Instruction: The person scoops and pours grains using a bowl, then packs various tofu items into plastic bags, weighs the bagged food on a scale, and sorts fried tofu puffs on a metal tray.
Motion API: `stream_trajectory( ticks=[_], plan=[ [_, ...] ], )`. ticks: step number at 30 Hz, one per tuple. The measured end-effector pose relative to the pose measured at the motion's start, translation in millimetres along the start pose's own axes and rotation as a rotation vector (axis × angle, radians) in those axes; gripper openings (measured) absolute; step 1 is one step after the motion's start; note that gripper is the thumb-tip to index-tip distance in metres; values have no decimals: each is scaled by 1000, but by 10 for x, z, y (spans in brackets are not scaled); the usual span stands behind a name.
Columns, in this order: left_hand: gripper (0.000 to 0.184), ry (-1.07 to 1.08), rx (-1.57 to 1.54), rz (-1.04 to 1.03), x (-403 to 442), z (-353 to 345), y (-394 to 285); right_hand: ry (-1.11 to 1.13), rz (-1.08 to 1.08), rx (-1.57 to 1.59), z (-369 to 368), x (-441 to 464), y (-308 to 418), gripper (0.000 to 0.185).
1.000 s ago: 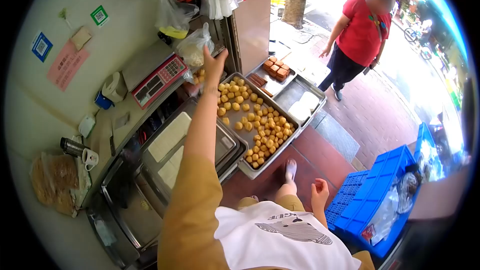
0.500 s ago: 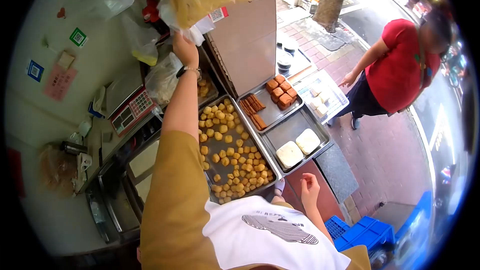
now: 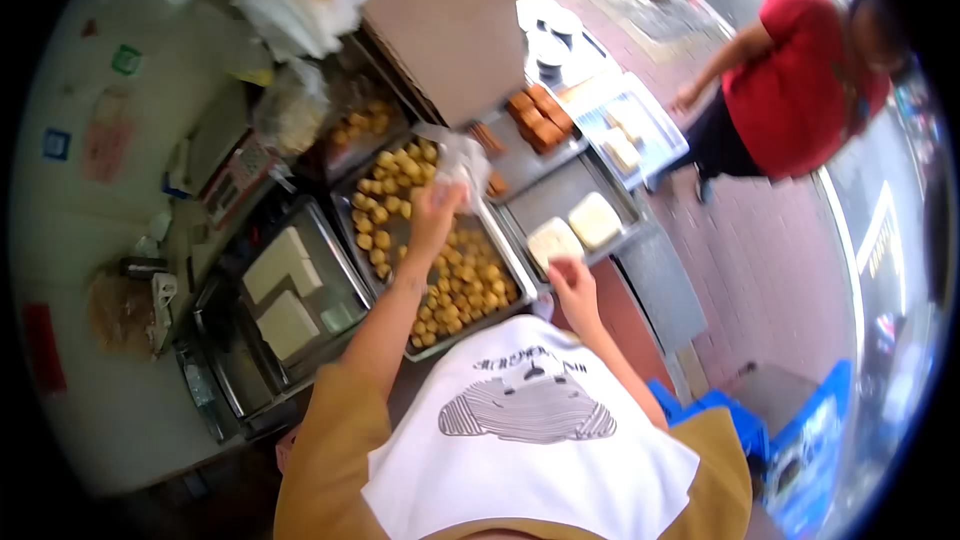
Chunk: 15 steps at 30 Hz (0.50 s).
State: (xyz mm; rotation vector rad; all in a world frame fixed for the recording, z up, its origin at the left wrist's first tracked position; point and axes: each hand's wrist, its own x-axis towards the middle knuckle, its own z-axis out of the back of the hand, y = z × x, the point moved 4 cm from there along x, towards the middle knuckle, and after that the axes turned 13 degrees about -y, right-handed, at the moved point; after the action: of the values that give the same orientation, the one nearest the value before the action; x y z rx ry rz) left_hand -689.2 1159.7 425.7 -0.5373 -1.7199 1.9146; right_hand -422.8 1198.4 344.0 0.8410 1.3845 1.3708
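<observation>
While pinching a whitish bag [image 3: 465, 158] in the bunched left hand [image 3: 437, 208], held it over the tray [image 3: 508, 248] of yellow balls [image 3: 465, 285], near its right edge and close to the brown sticks [image 3: 486, 140]. Had the right hand [image 3: 575, 290] lower and more to the right, just before the two white blocks [image 3: 595, 220] in the next tray [image 3: 528, 198], with fingers bent toward the thumb. Because of the blur, could not tell fingertips pressed together from fingertips a little apart, nor touching the nearer block from only overlapping it in view. Had brown cubes [image 3: 540, 120] beyond, beside the sticks. Saw to the left white slabs [image 3: 287, 265], a scale [image 3: 238, 175] behind them and, higher, hanging bags [image 3: 295, 5]. Noticed outside, at the right, a person [image 3: 800, 90] in red shirt and dark trousers, with one hand near a pale basket [image 3: 655, 125], and, lower, a blue crate [image 3: 725, 415]
</observation>
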Motion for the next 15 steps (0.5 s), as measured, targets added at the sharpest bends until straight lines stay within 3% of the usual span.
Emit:
stream_trajectory(
  ticks=[2, 3, 7, 10, 13, 14, 15],
  plan=[
    [16, 150, -133, 331, -927, -108, -111, -37, 123, 70, 117, 40, 78, 37],
    [18, 254, -155, 387, -1227, -97, -30, 40, -65, 155, 185, -14, 230, 42],
    [29, -10, -443, 654, -1998, -207, -223, 449, -364, 297, 453, -306, 418, 40],
    [37, 96, -622, 683, -2244, -230, -42, 387, -506, 510, 622, -618, 655, 32],
    [42, 128, -715, 658, -2353, -408, -18, 306, -434, 469, 812, -725, 534, 20],
    [42, 106, -697, 627, -2374, -455, -29, 350, -585, 404, 904, -756, 500, 14],
    [42, 81, -672, 598, -2417, -463, -37, 362, -548, 388, 971, -756, 520, 14]
  ],
)
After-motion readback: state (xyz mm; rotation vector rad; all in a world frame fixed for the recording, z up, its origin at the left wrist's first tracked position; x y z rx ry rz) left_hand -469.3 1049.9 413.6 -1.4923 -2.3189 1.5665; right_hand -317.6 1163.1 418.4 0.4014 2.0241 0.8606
